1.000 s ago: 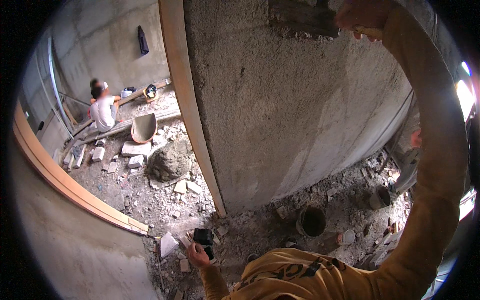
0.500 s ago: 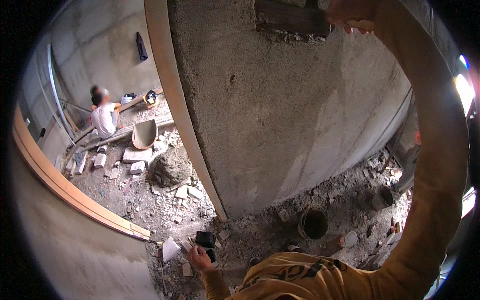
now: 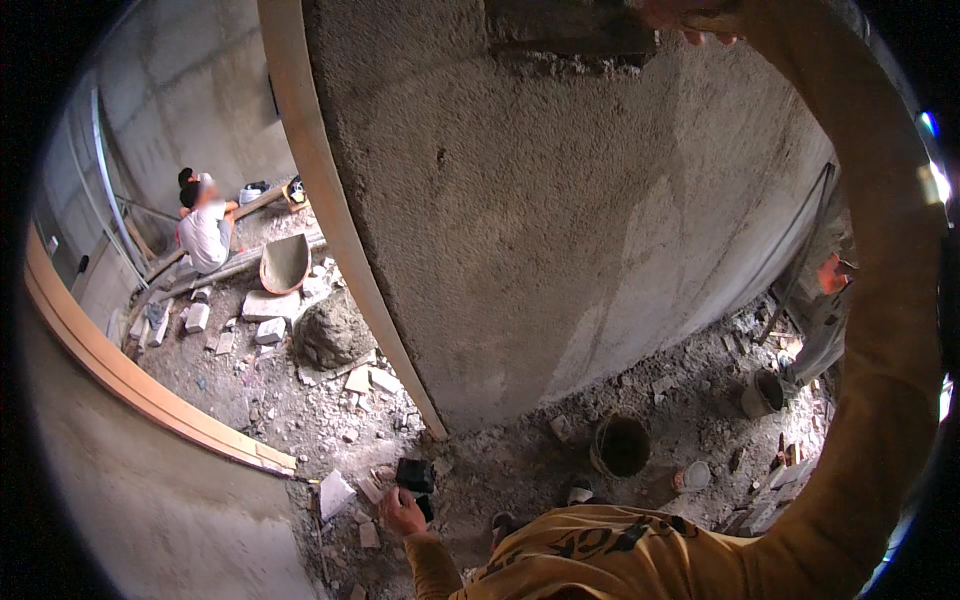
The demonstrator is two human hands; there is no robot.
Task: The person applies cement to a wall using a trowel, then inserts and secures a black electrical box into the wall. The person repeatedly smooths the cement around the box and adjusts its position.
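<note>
My right hand (image 3: 690, 20) is raised at the top edge, against the grey plastered wall (image 3: 540, 220). Its fingers curl; what they hold, if anything, is cut off by the edge. Beside them is a dark rectangular area (image 3: 570, 28) with a crumbly lower edge; I cannot tell whether it is a board or a recess. Low down, my left hand (image 3: 404, 514) has bent fingers at a black, box-shaped thing (image 3: 415, 475), which seems to be in its grip. A second dark part shows beside those fingers.
A wooden door frame (image 3: 340, 210) borders the wall. Beyond it sits a person (image 3: 205, 238) near a half-round trough (image 3: 286, 265), a mortar heap (image 3: 332, 332) and rubble. Buckets (image 3: 620, 445) (image 3: 763, 393) and a small pail (image 3: 693, 477) stand along the wall base.
The view has shifted slightly, so the wall and door frame sit further left. My right hand has moved up a little in the picture. The black thing keeps its place by my left hand.
</note>
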